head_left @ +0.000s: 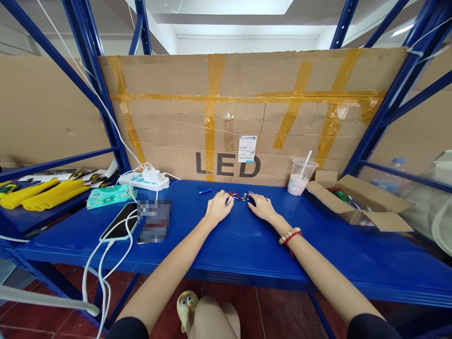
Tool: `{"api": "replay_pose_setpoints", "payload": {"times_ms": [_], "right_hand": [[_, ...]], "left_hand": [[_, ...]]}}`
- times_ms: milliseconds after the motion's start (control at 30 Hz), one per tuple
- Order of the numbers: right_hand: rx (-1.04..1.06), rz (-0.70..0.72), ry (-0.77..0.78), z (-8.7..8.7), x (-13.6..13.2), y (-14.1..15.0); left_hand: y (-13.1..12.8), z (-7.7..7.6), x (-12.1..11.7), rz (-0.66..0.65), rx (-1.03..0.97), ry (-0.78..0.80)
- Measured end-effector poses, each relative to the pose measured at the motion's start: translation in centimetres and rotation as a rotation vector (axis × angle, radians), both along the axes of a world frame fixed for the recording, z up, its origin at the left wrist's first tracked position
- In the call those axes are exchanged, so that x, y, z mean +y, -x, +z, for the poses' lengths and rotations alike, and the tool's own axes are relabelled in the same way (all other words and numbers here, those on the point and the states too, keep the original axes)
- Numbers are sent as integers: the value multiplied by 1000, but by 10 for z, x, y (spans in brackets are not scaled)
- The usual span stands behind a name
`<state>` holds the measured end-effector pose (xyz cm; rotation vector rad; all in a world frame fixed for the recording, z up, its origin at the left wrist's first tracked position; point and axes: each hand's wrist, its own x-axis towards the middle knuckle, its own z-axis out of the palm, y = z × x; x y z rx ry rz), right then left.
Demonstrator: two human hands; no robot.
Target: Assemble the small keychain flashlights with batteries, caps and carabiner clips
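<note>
Both my arms reach out over the blue metal shelf (247, 245). My left hand (218, 206) rests on it with fingers curled, pinching a small silver pen-like piece (229, 200). My right hand (260, 206), with a bead bracelet on its wrist, lies fingers down on a little cluster of small red and silver parts (242, 196) between the two hands. What exactly its fingertips pinch is too small to make out. A small blue pen-like item (205, 191) lies apart, to the left of my left hand.
A taped cardboard sheet marked LED (247, 117) closes the back. A plastic cup with a straw (302, 176) and an open carton of pens (356, 200) stand right. Left are two phones (120, 222) on cables, a power strip (144, 180), a tissue pack (111, 195), yellow gloves (42, 194).
</note>
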<state>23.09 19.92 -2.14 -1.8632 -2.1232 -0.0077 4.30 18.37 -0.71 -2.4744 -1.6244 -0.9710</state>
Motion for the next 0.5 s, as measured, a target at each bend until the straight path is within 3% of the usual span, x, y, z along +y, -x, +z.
{"api": "replay_pose_setpoints", "payload": {"times_ms": [500], "right_hand": [[41, 5, -36, -3, 1, 1]], "left_hand": [[1, -2, 2, 16, 15, 18]]}}
